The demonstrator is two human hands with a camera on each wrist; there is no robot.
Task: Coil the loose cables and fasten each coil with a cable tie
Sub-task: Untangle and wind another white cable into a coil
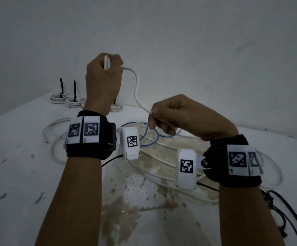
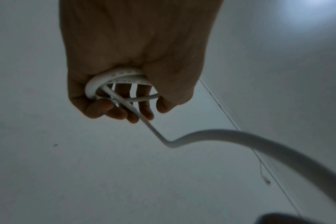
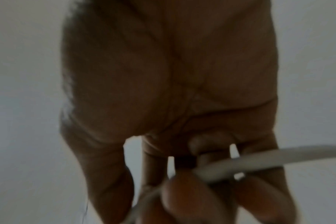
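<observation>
The left hand [image 1: 103, 80] is gripping a small coil [image 2: 113, 81] of white cable [image 1: 136, 89], fingers [image 2: 113, 112] curled through the loops, about three turns showing in the left wrist view. It is holding the coil up above the table [image 1: 20, 166]. From that fist the cable is curving down and to the right, into the right hand [image 1: 183, 116], which is pinching it between thumb and fingertips [image 3: 190, 197] (the right wrist view is blurred, but the strand is plainly crossing the fingers). Both hands are therefore closed on the same cable, the left one higher and farther away, the right one lower and nearer.

Below the right hand the rest of the white cable is lying in loose loops [image 1: 55, 139] over the table, partly hidden by both wrists. One blue cable [image 1: 149, 137] is lying looped among them, just under the right hand's fingers.

At the far left edge of the table, finished coils [image 1: 73, 102] are sitting side by side, each bound with a black tie: two are clear with their tie tails [image 1: 75, 89] sticking upright, and at least one more is sitting half behind the left forearm. Several loose black ties [image 1: 289, 215] are lying at the table's near right edge, well apart from the hands. A brown stain [image 1: 126, 210] is spreading over the table's middle.
</observation>
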